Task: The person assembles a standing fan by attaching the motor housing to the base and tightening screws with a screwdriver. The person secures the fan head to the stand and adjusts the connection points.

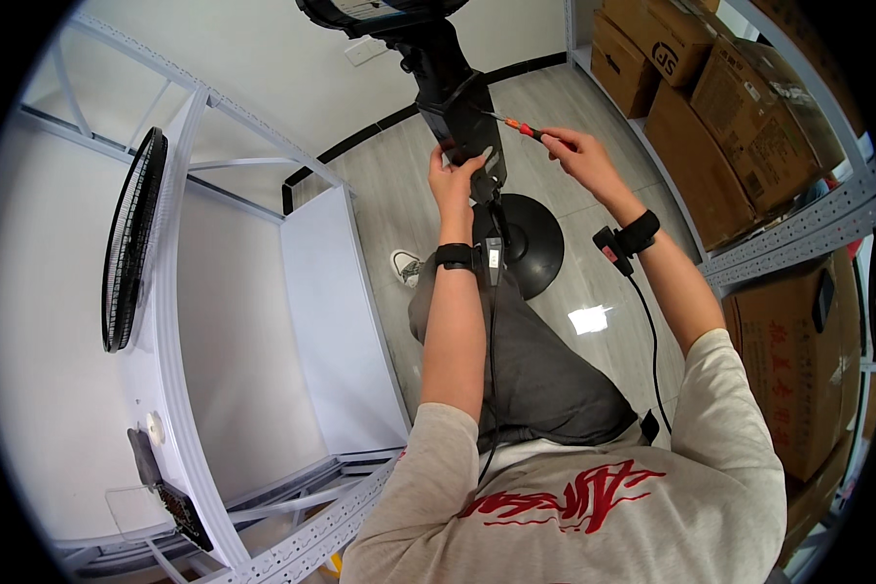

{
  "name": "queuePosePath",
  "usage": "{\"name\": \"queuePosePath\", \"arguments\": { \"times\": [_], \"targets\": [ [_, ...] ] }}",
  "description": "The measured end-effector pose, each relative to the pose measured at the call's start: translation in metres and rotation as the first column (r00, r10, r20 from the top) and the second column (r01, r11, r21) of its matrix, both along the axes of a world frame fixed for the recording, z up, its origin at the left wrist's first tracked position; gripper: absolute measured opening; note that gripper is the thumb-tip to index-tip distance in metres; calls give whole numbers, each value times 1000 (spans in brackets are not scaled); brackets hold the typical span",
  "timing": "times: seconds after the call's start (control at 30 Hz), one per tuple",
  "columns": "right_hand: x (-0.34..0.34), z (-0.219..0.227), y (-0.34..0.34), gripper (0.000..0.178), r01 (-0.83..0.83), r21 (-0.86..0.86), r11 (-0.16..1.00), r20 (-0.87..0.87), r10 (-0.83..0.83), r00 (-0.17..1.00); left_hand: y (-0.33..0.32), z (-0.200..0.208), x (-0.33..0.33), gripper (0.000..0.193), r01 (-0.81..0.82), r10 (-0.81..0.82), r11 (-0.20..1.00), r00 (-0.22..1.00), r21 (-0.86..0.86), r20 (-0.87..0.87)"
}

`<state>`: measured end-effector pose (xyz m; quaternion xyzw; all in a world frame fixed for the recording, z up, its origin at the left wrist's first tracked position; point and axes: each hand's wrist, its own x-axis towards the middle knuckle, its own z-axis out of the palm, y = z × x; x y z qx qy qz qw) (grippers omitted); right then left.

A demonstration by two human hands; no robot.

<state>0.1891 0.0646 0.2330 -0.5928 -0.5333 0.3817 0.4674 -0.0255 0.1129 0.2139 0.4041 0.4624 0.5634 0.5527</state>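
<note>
A black stand fan rises in front of me, with its round base on the floor and its top cut off by the upper edge of the view. My left hand grips the lower end of the fan's boxy housing, thumb across its near face. In my right hand is a screwdriver with a red and black handle. Its shaft points left at the housing's right side; whether the tip sits in a screw is too small to tell.
On the white shelf at left stands a round black fan grille. Several small parts lie nearer on that shelf. Cardboard boxes fill the metal rack at right. A cable hangs from my right wrist strap.
</note>
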Motion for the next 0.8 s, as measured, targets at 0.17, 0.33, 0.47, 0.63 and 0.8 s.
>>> {"name": "queuePosePath", "arguments": {
  "times": [0.17,0.33,0.47,0.63,0.8],
  "targets": [
    [-7,-10,-4,28,64,275,959,218,-127,968,1,-3,0,58,1,-1,1000,999,-14,-39],
    [-20,10,-14,22,8,508,861,452,-274,849,6,-9,-4,66,1,-1,1000,999,11,-42],
    [-18,13,-17,20,9,477,879,468,-263,844,4,-8,-1,67,16,-16,1000,1000,25,-8],
    [-30,10,-22,21,21,495,869,420,-260,870,3,-5,0,67,9,-9,1000,1000,6,-20],
    [-32,11,-19,21,59,476,878,414,-283,865,2,-4,1,59,-2,2,1000,1000,4,22]
  ]
}}
